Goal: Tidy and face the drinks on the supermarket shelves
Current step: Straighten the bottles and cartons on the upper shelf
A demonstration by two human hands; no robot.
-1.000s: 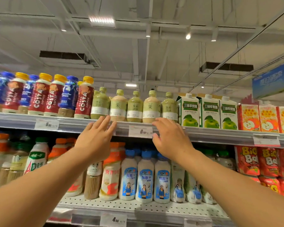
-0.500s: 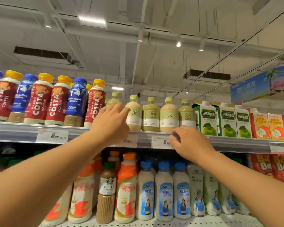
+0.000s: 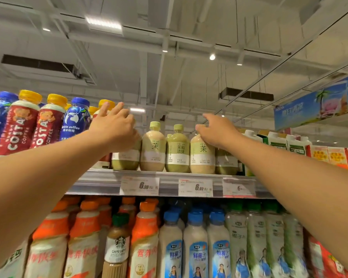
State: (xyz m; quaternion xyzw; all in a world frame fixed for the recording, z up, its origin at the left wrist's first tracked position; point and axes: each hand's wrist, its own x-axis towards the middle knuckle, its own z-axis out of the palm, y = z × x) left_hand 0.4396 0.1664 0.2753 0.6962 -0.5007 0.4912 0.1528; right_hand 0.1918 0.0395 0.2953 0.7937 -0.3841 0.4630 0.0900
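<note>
While both arms reach up to the top shelf [image 3: 169, 174], the left hand [image 3: 114, 130] lies over the upper part of the green tea bottle [image 3: 125, 160] at the left end of the tea row, fingers spread and pointing past its neck; whether it actually grasps the bottle I cannot tell, since the hand hides the neck. The right hand [image 3: 217, 131] rests with loosely open fingers on the shoulder of a beige tea bottle [image 3: 202, 155], thumb near its cap, not clenched around it. Between the two hands stand another beige bottle [image 3: 153, 151] and a green bottle [image 3: 177, 155], upright at the shelf's front edge, labels facing out. Left of the tea row are red Costa coffee bottles [image 3: 18, 125] and a blue coffee bottle [image 3: 75, 119]; green apple cartons [image 3: 277, 143] stand to the right. Price tags [image 3: 195, 187] line the shelf's front rail. Below it stand orange-capped bottles [image 3: 145, 237] and blue-capped coconut drinks [image 3: 195, 247].
</note>
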